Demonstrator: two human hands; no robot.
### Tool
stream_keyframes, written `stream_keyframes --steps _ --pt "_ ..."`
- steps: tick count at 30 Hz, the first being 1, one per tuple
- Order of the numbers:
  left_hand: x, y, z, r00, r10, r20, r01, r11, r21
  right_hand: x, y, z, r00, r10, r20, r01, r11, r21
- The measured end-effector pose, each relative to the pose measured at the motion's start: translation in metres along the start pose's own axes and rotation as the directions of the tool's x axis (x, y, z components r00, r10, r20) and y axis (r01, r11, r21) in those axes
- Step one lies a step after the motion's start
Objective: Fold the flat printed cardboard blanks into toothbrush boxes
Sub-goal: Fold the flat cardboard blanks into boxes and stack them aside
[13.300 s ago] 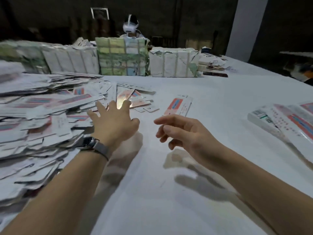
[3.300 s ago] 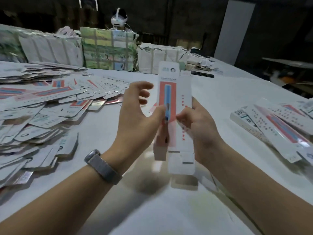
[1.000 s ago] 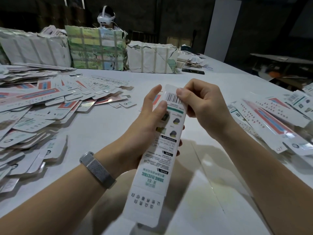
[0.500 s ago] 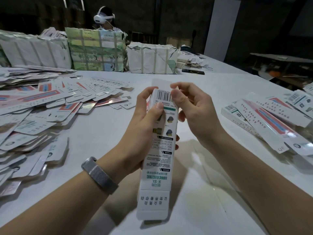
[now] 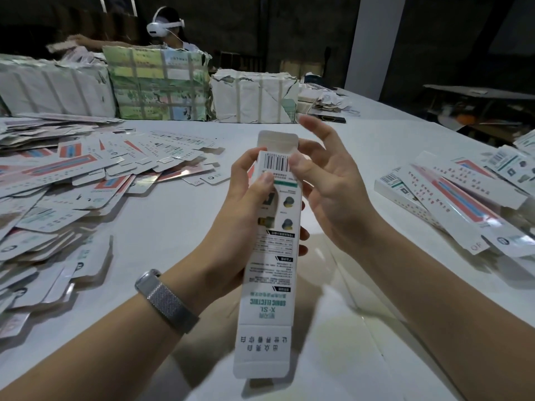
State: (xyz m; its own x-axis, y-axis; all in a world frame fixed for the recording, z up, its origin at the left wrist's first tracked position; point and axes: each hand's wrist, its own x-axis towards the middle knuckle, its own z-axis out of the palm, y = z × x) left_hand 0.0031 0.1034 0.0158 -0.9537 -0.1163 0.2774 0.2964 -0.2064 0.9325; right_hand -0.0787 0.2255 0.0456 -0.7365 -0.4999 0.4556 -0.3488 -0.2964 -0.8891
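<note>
I hold a long white toothbrush box (image 5: 269, 285) upright over the white table (image 5: 173, 235), its back with barcode and green print facing me. My left hand (image 5: 240, 215) grips its upper half, thumb on the front just below the barcode. The top flap (image 5: 278, 141) stands up unfolded. My right hand (image 5: 333, 192) is at the top right edge; its thumb touches the corner beside the barcode and its fingers are spread and nearly straight. The bottom flap (image 5: 262, 351) hangs open.
A wide heap of flat printed blanks (image 5: 58, 180) covers the left of the table. Folded boxes (image 5: 451, 198) lie stacked at the right. Wrapped bundles (image 5: 159, 85) stand along the far edge, and a person wearing a headset (image 5: 166, 24) works behind them.
The right hand has let go of its pinch on the top end and spread its fingers. The top flap now stands clear above the barcode. The box sits more upright.
</note>
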Motion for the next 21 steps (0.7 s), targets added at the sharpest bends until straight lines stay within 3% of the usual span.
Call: stream_keyframes --steps 5,11,21 --pt "0.000 0.001 -0.001 1.000 0.003 0.006 -0.003 1.000 0.005 0.004 0.001 -0.007 1.000 0.023 0.006 -0.023 0.994 0.109" --pt "0.000 0.000 -0.001 0.998 -0.051 0.028 0.052 0.999 -0.018 0.004 0.000 -0.010 1.000 -0.023 0.000 0.023 1.000 -0.022" --pt "0.000 -0.002 -0.001 0.994 -0.071 0.085 0.067 0.997 0.046 0.008 -0.006 -0.014 0.985 0.159 0.071 -0.161 0.986 0.031"
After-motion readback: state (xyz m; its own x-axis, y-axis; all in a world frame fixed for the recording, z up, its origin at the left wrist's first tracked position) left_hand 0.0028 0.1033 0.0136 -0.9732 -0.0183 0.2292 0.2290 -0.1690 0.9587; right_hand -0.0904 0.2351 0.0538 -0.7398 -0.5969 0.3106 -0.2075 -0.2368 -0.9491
